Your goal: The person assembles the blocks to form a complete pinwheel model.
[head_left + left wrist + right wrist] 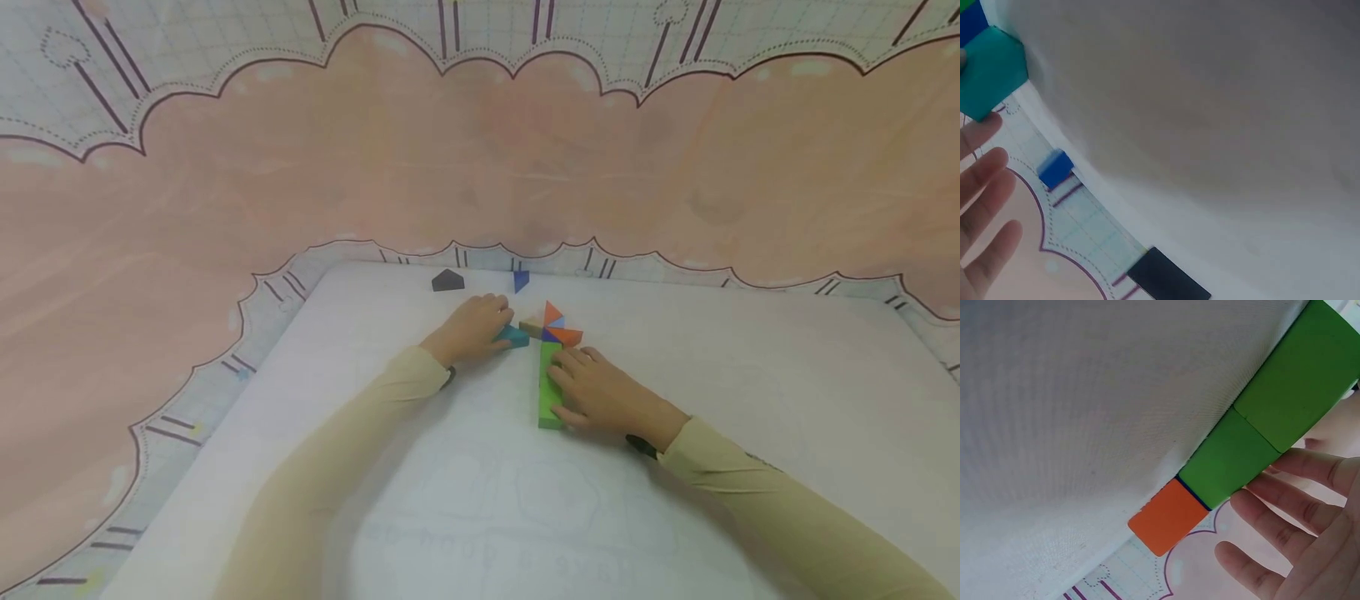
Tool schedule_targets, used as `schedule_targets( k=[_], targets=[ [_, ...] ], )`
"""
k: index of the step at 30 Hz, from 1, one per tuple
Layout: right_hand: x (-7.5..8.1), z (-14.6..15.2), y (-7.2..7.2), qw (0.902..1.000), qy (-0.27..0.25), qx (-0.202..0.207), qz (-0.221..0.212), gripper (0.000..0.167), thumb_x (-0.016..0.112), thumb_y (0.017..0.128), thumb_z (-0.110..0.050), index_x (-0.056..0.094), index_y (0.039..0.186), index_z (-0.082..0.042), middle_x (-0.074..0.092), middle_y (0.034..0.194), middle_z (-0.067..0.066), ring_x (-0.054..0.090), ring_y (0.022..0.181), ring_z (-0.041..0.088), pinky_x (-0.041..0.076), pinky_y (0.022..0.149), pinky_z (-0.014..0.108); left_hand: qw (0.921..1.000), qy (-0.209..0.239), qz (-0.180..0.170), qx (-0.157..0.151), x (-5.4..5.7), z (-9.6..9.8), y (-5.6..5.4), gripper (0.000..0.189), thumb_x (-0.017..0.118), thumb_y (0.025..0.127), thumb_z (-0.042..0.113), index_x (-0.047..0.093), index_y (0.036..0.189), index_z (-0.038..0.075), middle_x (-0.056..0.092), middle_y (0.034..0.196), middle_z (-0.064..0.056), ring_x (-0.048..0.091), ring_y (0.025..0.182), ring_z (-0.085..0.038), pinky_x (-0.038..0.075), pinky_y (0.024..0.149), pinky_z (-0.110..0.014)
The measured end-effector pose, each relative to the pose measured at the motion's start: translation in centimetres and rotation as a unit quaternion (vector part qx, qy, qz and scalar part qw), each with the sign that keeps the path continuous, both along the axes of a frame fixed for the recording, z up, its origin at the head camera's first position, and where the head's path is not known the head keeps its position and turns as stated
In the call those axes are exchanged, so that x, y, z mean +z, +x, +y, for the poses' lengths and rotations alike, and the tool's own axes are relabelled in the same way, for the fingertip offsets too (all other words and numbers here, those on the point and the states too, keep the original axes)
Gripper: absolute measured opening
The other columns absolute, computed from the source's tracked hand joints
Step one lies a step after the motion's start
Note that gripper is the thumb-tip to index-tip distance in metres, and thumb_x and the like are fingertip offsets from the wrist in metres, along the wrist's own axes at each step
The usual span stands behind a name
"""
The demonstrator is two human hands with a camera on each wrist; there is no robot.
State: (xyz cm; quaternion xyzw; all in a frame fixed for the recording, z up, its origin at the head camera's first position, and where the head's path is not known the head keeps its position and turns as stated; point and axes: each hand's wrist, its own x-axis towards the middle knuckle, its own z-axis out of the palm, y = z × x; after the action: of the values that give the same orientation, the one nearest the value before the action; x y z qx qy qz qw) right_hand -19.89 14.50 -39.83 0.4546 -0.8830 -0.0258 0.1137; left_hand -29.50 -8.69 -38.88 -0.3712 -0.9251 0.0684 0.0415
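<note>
My left hand (pixel 471 330) pinches a teal angular block (pixel 516 337) between thumb and index finger, just left of a pinwheel-like group of blocks. That group has orange triangular blocks (pixel 567 337), a dark blue piece (pixel 549 336), a light blue piece (pixel 556 322) and a tan block (pixel 531 326). Below it, two green blocks (pixel 1229 459) stand end to end in a line towards me. Along their right side rests my right hand (pixel 603 392), its fingertips touching the green sides with the fingers fairly straight.
A black pentagon-like block (pixel 447 281) and a blue block (pixel 521 282) lie apart near the far edge of the white tabletop (pixel 465 500). Behind that edge is a pink and white patterned cloth (pixel 480 167).
</note>
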Motion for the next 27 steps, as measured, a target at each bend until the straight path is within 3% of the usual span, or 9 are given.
schedule_targets(
  k=[8, 16, 27],
  targets=[
    [-0.1, 0.0, 0.0, 0.9997, -0.008, 0.010, 0.020, 0.044, 0.054, 0.089, -0.042, 0.054, 0.110, -0.003, 0.054, 0.113, 0.013, 0.054, 0.106, 0.029, 0.044, 0.094, 0.044, 0.9997, -0.008, 0.015, 0.017, 0.2, 1.5, 0.1, 0.040, 0.063, 0.087, 0.040, 0.060, 0.108, 0.006, 0.058, 0.106, -0.006, 0.053, 0.096, -0.020, 0.046, 0.086, -0.034],
    [-0.2, 0.1, 0.0, 0.9996, -0.009, 0.013, 0.024, 0.044, 0.054, 0.089, -0.042, 0.054, 0.110, -0.003, 0.054, 0.111, 0.012, 0.054, 0.104, 0.029, 0.044, 0.093, 0.044, 0.9987, -0.017, 0.001, 0.048, 0.4, 2.4, 0.3, 0.045, 0.060, 0.089, 0.039, 0.058, 0.116, 0.004, 0.057, 0.116, -0.010, 0.052, 0.105, -0.023, 0.044, 0.094, -0.036],
    [0.0, 0.0, 0.1, 0.9998, -0.007, 0.009, 0.017, 0.043, 0.054, 0.089, -0.041, 0.054, 0.108, -0.003, 0.054, 0.111, 0.012, 0.054, 0.104, 0.028, 0.044, 0.094, 0.044, 0.9976, -0.025, 0.006, 0.064, 0.0, 2.7, 0.0, 0.046, 0.059, 0.089, 0.042, 0.058, 0.118, 0.005, 0.056, 0.116, -0.008, 0.052, 0.105, -0.022, 0.044, 0.092, -0.035]
  ],
)
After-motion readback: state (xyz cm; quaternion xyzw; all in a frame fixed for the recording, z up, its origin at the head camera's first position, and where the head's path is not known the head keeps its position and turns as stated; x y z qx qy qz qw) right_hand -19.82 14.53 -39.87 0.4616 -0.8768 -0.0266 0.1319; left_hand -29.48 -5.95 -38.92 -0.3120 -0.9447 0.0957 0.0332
